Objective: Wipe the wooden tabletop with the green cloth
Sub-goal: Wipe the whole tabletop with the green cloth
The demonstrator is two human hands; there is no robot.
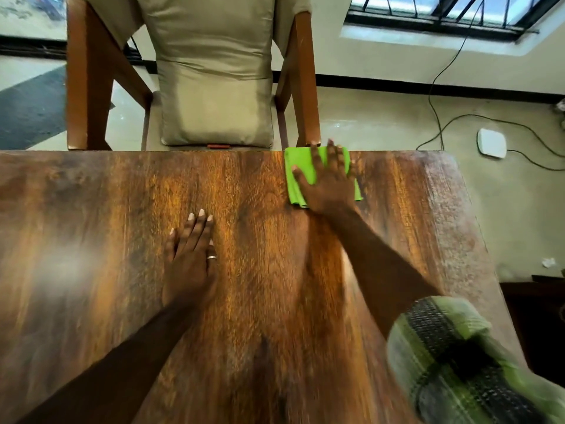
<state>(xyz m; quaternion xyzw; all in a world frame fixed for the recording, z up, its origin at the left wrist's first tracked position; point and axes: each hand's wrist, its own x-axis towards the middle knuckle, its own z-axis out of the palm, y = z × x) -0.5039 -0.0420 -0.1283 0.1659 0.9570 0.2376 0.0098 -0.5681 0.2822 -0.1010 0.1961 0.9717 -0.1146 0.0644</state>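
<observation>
right hand (328, 182) flat, fingers straight, pressing green cloth (301, 168) at worktop (91, 224) far edge; left hand (191, 258) flat, released.

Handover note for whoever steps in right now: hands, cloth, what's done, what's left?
Right hand: fingers straight and spread, pressing flat on the green cloth.
Left hand: flat on the bare tabletop, holding nothing.
Cloth: folded, at the table's far edge, near the chair.
Done: the frame does not show how much has been wiped.
Left: a pale haze along the right edge probably needs wiping; cover the rest to be safe.
</observation>
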